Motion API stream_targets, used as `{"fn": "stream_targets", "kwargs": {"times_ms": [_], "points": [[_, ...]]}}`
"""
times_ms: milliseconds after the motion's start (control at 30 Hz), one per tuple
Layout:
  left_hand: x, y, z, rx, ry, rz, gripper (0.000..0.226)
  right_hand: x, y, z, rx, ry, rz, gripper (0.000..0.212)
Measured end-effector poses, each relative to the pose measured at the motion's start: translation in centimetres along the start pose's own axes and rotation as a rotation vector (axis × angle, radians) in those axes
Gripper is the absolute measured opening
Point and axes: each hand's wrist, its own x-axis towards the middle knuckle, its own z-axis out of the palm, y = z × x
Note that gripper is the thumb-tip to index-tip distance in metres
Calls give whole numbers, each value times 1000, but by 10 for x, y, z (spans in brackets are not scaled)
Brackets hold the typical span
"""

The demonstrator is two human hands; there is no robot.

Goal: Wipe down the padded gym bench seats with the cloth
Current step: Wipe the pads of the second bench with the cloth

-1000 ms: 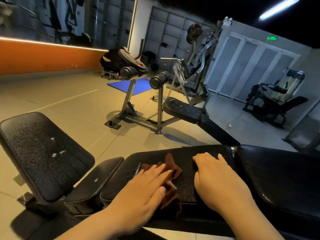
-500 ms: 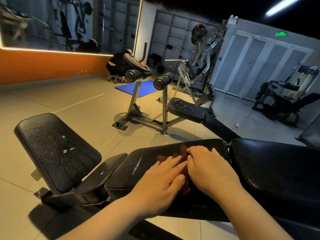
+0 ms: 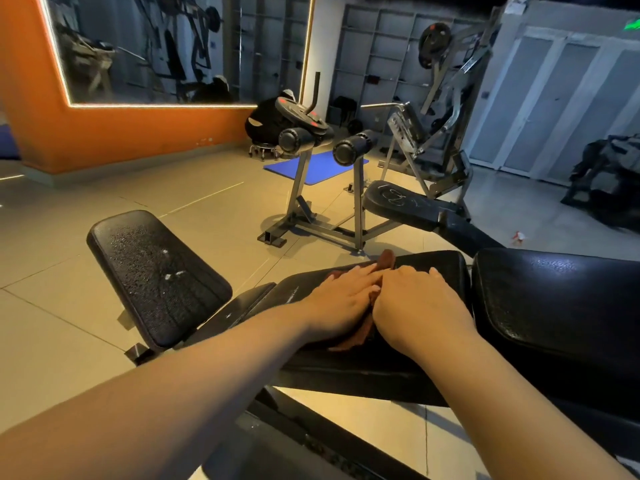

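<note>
Brown cloth point(image 3: 386, 260) lies on black bench seat point(image 3: 437, 265).

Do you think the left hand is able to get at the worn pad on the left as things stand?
Probably yes: the left hand lies flat on the cloth, and nothing stands between it and the worn pad, close by on that side.

Two hands are counted, a left hand point(image 3: 341, 303) and a right hand point(image 3: 419, 306); one cloth point(image 3: 385, 260), five black pads point(image 3: 156, 278), two foam rollers point(image 3: 349, 150), one blue mat point(image 3: 325, 168).
</note>
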Motion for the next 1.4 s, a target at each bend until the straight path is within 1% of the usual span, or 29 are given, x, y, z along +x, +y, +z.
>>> {"fn": "stream_targets", "kwargs": {"times_ms": [100, 167, 267, 367, 467, 567, 600, 700, 800, 867, 967, 1100, 1267, 1333, 1400], "points": [[-5, -8, 6, 12, 42, 23, 48, 4, 0, -1, -7, -22, 8, 43], [-13, -18, 12, 48, 66, 49, 50, 9, -1, 0, 12, -27, 35, 38], [-28, -34, 14, 3, 89, 88, 49, 16, -3, 3, 30, -21, 53, 34], [-29, -52, 4, -6, 24, 92, 49, 19, -2, 2, 57, -19, 67, 35], [-1, -68, -7, 58, -64, 65, 51, 18, -4, 0, 93, -6, 92, 33], [26, -64, -11, 67, -57, 39, 50, 18, -6, -1, 106, 19, 111, 34], [28, -62, -9, 63, -49, 69, 51, 17, -6, -1, 101, 34, 111, 36], [12, -63, -6, 82, -58, 270, 51, 14, -5, 3, 68, 87, 99, 42], [-6, -85, -8, 44, -66, 441, 52, 17, -5, 4, 51, 93, 134, 46], [-8, -101, -9, 32, -68, 517, 54, 20, -5, 7, 43, 87, 174, 48], [-8, -118, -9, 42, -53, 556, 57, 21, -8, 9, 51, 66, 214, 53], [-8, -141, -7, 56, -41, 643, 57, 22, -20, 16, 11, 87, 290, 51], [1, -173, -16, 93, -102, 764, 57, 41, -59, 38, -56, 191, 521, 52], [20, -180, -18, 89, -106, 752, 58, 45, -67, 45, -63, 215, 565, 52], [46, -183, -18, 65, -107, 667, 60, 46, -69, 46, -65, 230, 586, 51]]}}
